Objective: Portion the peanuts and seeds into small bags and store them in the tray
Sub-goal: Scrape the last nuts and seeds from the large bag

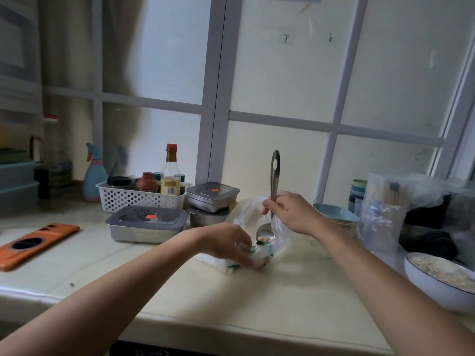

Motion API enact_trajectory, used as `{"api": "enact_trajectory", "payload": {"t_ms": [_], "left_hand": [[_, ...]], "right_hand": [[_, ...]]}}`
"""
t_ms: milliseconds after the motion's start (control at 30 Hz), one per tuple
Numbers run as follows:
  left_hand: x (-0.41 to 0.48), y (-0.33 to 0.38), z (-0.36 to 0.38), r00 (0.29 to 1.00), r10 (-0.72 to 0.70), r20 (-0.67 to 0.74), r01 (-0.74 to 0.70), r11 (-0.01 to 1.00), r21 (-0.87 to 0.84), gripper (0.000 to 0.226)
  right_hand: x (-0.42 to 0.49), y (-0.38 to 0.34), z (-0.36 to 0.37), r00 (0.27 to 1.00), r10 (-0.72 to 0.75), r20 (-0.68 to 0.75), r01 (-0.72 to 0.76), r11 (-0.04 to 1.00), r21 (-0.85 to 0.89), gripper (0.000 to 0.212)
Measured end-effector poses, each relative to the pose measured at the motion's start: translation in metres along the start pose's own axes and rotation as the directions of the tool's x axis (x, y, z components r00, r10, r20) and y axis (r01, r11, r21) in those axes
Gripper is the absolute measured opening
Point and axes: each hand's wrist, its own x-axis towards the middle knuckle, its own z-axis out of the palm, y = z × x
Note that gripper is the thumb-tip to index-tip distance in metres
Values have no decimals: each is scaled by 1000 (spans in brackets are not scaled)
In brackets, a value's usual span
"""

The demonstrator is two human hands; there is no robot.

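My right hand (290, 211) grips the handle of a steel spoon (274, 181), held nearly upright with its bowl down. The spoon's bowl carries a few pale nuts and hangs over a clear plastic bag (246, 211) on the counter. My left hand (228, 244) pinches a small clear bag (257, 256) with a green strip, low on the counter just under the spoon. A white bowl (437, 281) of peanuts and seeds stands at the right edge.
Steel lidded containers (146, 223) stand behind my left hand, with a white basket of bottles (138, 195) and a spray bottle (93, 173) further back. An orange phone (36, 244) lies at the left. A blue dish (334, 213) and clear bags (383, 206) crowd the right.
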Motion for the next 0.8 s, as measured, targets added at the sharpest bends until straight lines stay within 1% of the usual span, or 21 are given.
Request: {"api": "enact_trajectory", "payload": {"t_ms": [67, 100, 167, 200, 233, 267, 300, 333, 367, 400, 433, 467, 500, 533, 600, 700, 767, 800], "left_hand": [[1, 0, -2, 1000, 1, -7, -1, 1000, 2, 45], [1, -1, -2, 1000, -2, 3, 2, 1000, 20, 51], [1, -4, 0, 999, -15, 51, 9, 991, 131, 68], [1, -4, 1, 997, -23, 74, 9, 982, 186, 73], [0, -4, 1, 996, -24, 83, 7, 979, 205, 72], [-1, -5, 1, 997, -16, 77, 2, 985, 172, 66], [-2, -5, -1, 998, -2, 55, -3, 996, 91, 55], [-2, -5, -2, 1000, -3, 6, 3, 1000, -7, 45], [0, -7, -4, 997, -32, -69, 27, 997, -79, 40], [3, -10, -5, 984, -78, -160, 63, 993, -101, 38], [7, -14, -6, 956, -143, -255, 128, 989, -74, 36], [9, -17, -6, 916, -215, -339, 220, 975, -24, 34], [10, -20, -6, 874, -289, -392, 322, 946, 22, 32], [9, -21, -5, 843, -351, -407, 408, 911, 61, 32], [3, -20, -3, 820, -440, -365, 518, 843, 146, 38], [-2, -16, 2, 807, -542, -236, 590, 765, 258, 63], [-3, -10, 5, 786, -602, -141, 618, 760, 202, 71], [-2, -9, 6, 783, -611, -118, 622, 769, 146, 68]], "right_hand": [[-1, 6, 2, 1000, -6, -17, 5, 998, -60, 35], [-2, 10, 3, 999, 12, -32, -15, 995, -95, 36], [-4, 18, 4, 996, 58, -70, -67, 987, -149, 38], [-5, 21, 6, 992, 85, -93, -99, 982, -158, 39], [-6, 24, 7, 986, 114, -118, -132, 978, -159, 41], [-8, 27, 8, 980, 137, -144, -159, 974, -159, 41], [-9, 28, 8, 973, 156, -171, -185, 968, -170, 42], [-11, 29, 8, 968, 160, -196, -199, 960, -198, 41], [-12, 28, 8, 963, 161, -216, -212, 947, -242, 40], [-13, 27, 6, 960, 159, -231, -222, 933, -283, 37], [-14, 25, 4, 958, 166, -235, -232, 928, -292, 35], [-14, 23, 2, 958, 178, -225, -236, 935, -264, 33], [-14, 20, 1, 958, 201, -205, -244, 945, -217, 33], [-14, 18, 1, 956, 218, -194, -253, 950, -181, 35], [-12, 14, 0, 951, 227, -210, -264, 949, -171, 43], [-9, 9, 1, 944, 217, -249, -269, 943, -196, 46], [-10, 6, 2, 942, 214, -259, -276, 933, -233, 45], [-10, 5, 2, 940, 220, -262, -287, 923, -255, 45]]}}
